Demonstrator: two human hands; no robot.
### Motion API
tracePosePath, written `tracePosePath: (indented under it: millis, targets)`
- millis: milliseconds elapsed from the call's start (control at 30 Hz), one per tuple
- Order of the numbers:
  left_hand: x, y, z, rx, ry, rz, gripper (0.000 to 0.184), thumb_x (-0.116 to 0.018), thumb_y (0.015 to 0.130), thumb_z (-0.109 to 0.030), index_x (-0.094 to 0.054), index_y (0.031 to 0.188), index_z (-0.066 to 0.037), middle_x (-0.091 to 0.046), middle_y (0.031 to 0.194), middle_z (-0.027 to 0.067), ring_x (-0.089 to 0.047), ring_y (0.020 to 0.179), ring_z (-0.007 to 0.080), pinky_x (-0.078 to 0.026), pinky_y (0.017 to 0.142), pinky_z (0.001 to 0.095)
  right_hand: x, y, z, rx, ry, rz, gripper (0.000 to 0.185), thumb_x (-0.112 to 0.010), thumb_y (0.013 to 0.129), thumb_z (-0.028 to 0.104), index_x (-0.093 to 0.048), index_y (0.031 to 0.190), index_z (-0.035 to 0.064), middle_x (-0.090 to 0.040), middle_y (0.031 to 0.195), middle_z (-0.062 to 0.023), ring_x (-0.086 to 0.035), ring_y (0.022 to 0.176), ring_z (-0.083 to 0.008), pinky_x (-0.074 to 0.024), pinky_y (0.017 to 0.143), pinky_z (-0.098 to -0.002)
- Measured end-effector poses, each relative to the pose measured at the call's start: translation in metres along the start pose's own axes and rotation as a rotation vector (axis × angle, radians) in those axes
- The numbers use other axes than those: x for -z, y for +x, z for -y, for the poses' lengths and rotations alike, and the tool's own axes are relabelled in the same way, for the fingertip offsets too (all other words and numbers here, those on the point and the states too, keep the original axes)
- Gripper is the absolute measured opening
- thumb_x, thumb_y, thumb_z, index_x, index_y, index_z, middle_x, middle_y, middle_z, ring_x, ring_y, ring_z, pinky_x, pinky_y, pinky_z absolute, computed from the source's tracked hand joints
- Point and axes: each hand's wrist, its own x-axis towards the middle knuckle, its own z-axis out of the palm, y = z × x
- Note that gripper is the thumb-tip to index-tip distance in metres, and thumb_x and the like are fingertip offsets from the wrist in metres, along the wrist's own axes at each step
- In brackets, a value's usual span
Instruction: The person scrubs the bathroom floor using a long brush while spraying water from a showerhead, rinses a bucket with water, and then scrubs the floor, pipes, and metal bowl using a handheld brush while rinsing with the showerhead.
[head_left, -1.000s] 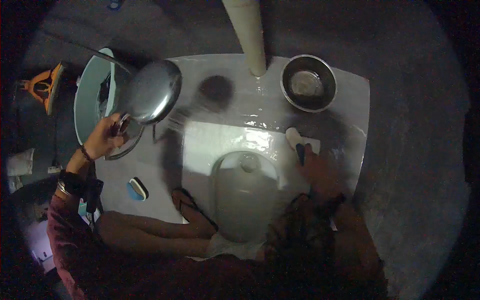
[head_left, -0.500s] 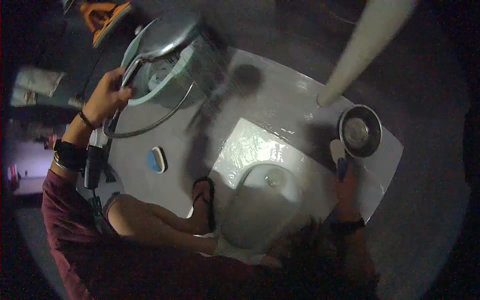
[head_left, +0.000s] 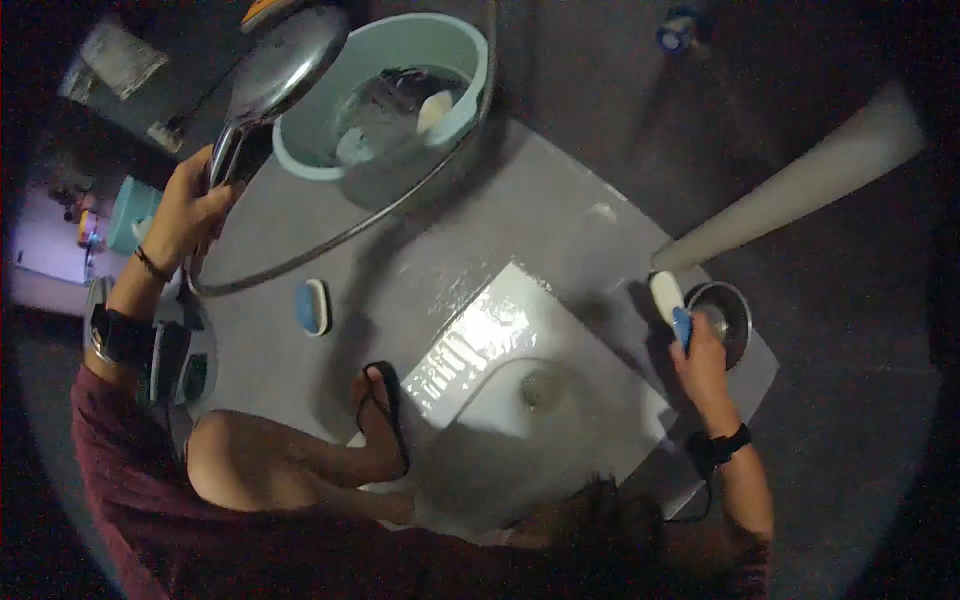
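Observation:
My left hand (head_left: 190, 205) grips the handle of a chrome shower head (head_left: 285, 70), raised at the upper left beside a turquoise tub (head_left: 305, 160). Its metal hose (head_left: 350, 235) loops below the hand and up past the tub. In my right hand (head_left: 702, 365) is a white-and-blue scrub brush (head_left: 668, 298), held beside a round steel bowl (head_left: 742, 335), which hand and brush partly cover. Between my hands lies a squat toilet (head_left: 480, 430) with wet, shiny tiles (head_left: 480, 330) in front of it.
A second blue-and-white brush (head_left: 312, 307) lies on the grey floor. A thick pale pipe (head_left: 800, 190) rises at the right. White and dark items lie in the tub's water. My foot in a black flip-flop (head_left: 380, 415) is left of the toilet.
The shower head has moved up and left, off the tub's middle; its water streams no longer show. My right hand with the brush shows more clearly. The view has shifted.

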Motion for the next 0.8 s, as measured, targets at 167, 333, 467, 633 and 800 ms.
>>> tracePosePath:
  millis: [167,333,467,633,800]
  targets:
    - [-0.031,0.024,-0.001,0.244,-0.239,0.186,0.035,-0.054,0.071,-0.010,-0.046,0.104,-0.001,-0.041,0.062,-0.0039,-0.041,0.045,0.0041,-0.032,0.038,0.0191,0.009,-0.005,0.010,-0.001,-0.234,0.137,0.040,-0.059,0.070,0.022,-0.042,0.101,0.0030,-0.057,0.077,-0.0200,-0.057,0.063,-0.0377,-0.0456,0.059,-0.0460]
    - [-0.096,0.056,-0.033,0.071,-0.352,0.272,0.027,-0.062,0.071,-0.007,-0.048,0.094,-0.003,-0.043,0.063,-0.0029,-0.043,0.051,0.0054,-0.035,0.042,0.0197,0.037,-0.019,0.021,-0.032,-0.214,0.220,0.036,-0.059,0.072,0.022,-0.041,0.095,0.0013,-0.056,0.077,-0.0215,-0.057,0.064,-0.0365,-0.0462,0.057,-0.0445]
    - [-0.149,0.079,-0.051,-0.097,-0.517,0.258,0.025,-0.061,0.072,-0.004,-0.051,0.095,-0.002,-0.044,0.061,-0.0030,-0.037,0.046,0.0030,-0.031,0.042,0.0178,0.056,-0.026,0.025,-0.001,-0.295,0.261,0.035,-0.058,0.073,0.020,-0.040,0.095,0.0004,-0.056,0.080,-0.0211,-0.057,0.067,-0.0357,-0.0463,0.057,-0.0441]
    - [-0.155,0.087,-0.081,-0.130,-0.728,0.286,0.017,-0.059,0.075,-0.005,-0.050,0.089,-0.002,-0.047,0.061,-0.0017,-0.043,0.047,0.0034,-0.032,0.039,0.0179,0.131,-0.012,0.059,0.111,-0.523,-0.071,0.033,-0.062,0.067,0.018,-0.045,0.092,0.0044,-0.055,0.079,-0.0139,-0.057,0.063,-0.0295,-0.0464,0.051,-0.0382]
    - [-0.169,0.074,-0.078,-0.126,-0.687,0.298,0.018,-0.058,0.075,-0.004,-0.048,0.089,-0.002,-0.047,0.059,-0.0022,-0.041,0.044,0.0039,-0.032,0.038,0.0187,0.230,0.018,0.077,0.229,-0.648,-0.824,0.033,-0.064,0.061,0.011,-0.049,0.089,0.0063,-0.052,0.073,-0.0106,-0.055,0.058,-0.0272,-0.0451,0.046,-0.0345]
